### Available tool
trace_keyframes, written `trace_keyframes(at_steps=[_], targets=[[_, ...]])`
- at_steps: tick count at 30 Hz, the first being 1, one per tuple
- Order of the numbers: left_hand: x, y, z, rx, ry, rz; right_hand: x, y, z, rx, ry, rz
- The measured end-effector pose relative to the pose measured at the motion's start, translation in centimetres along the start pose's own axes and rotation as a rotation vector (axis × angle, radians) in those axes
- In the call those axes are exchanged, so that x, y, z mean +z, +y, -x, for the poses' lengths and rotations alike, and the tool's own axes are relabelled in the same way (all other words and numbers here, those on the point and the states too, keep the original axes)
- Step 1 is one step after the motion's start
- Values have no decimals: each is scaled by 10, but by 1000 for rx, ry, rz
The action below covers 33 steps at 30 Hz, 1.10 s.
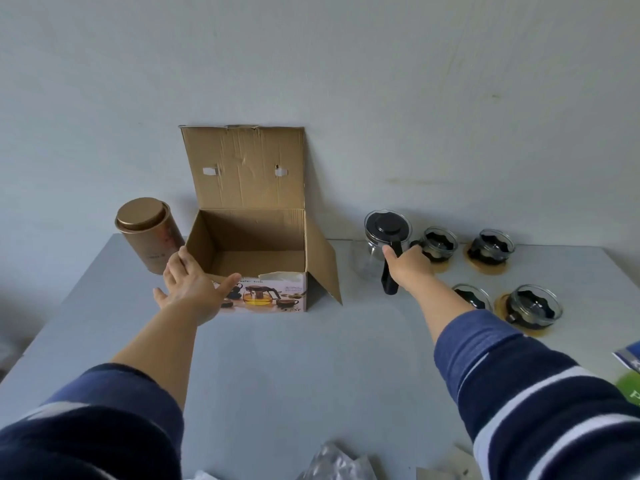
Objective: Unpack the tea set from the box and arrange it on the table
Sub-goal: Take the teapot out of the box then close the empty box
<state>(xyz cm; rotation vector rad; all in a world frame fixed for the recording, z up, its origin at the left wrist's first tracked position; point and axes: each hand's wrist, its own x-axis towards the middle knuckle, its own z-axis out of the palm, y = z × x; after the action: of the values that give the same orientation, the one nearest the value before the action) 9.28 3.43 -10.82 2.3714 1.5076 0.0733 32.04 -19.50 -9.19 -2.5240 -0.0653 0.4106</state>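
Box (258, 258): we see brown cardboard, lid flap upright against the wall, right flap splayed out, printed teapot picture on the near face; interior shows bare cardboard; stands far-centre on the grey table (311, 358).
Teapot (386, 242): clear glass, black lid and black handle; on the table right of the box.
Cups (438, 244): four glass cups with dark inserts, right of the teapot, at least three on tan coasters.
Tin (149, 233): gold, lidded, left of the box.
Hard to read: near-edge crumpled wrapping is cut off; box lettering is blurred.
Left hand (194, 292): we note fingers spread, palm against the box's near-left corner.
Right hand (408, 268): closed around the teapot handle.
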Motion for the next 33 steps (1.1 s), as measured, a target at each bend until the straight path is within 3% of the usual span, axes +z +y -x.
trace_keyframes(at_steps=[3, 4, 6, 9, 11, 13, 15, 18, 22, 27, 31, 33], targets=[[-1, -4, 1, 26, -8, -9, 10, -1, 35, -101, 310, 138], [-1, -7, 1, 33, -17, -7, 19, -2, 51, -172, 343, 130], [-3, -11, 3, 60, -14, 12, 47, -8, 75, -187, 140, -43], [-3, -18, 10, -84, 77, 332, 76, -26, 89, 302, -289, -577], [-7, -20, 7, -403, 70, 781, 80, -32, 84, 529, -377, -925], [-10, -25, 3, -539, -93, 1049, 83, -38, 79, 597, -380, -1162], [-15, -28, 3, -387, -111, 1060, 81, -45, 75, 603, -339, -1307], [-24, -33, 9, -178, 46, 959, 75, -60, 85, 619, -316, -1440], [-30, -46, 14, -36, 61, 908, 83, -67, 104, 576, -309, -1448], [-27, -69, 4, 205, -63, 509, 75, -79, 135, 364, -34, -1481], [-27, -70, 2, 299, -185, 443, 84, -88, 153, -133, 238, -832], [-26, -69, 2, 296, -209, 437, 91, -93, 159, -345, 280, -557]])
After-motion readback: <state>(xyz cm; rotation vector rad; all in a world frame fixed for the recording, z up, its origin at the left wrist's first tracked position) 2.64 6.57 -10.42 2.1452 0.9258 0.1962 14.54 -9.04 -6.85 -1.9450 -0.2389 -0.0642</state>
